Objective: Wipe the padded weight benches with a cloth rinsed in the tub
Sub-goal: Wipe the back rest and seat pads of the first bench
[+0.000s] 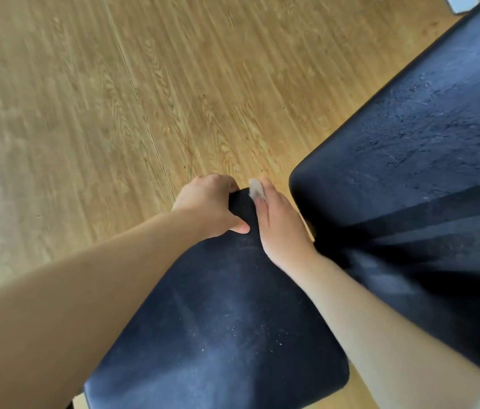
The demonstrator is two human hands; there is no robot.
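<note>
Looking down from head height, we see two black padded bench sections above a wood-grain floor [85, 98]. We find the left hand [212, 205] clamped on the narrow far end of the near pad [218, 320], its fingers curled over the left edge and its thumb lying on the top surface. We find the right hand [280, 228] with fingers straight along the right edge of that same narrow end, pressing a small pale cloth [256, 188] against the pad; only a scrap of the cloth shows by the fingertips. We note pale specks and streaks across the near pad's top. We place the larger pad [410, 143], also scuffed, just right of the hands, running toward the far right corner.
</note>
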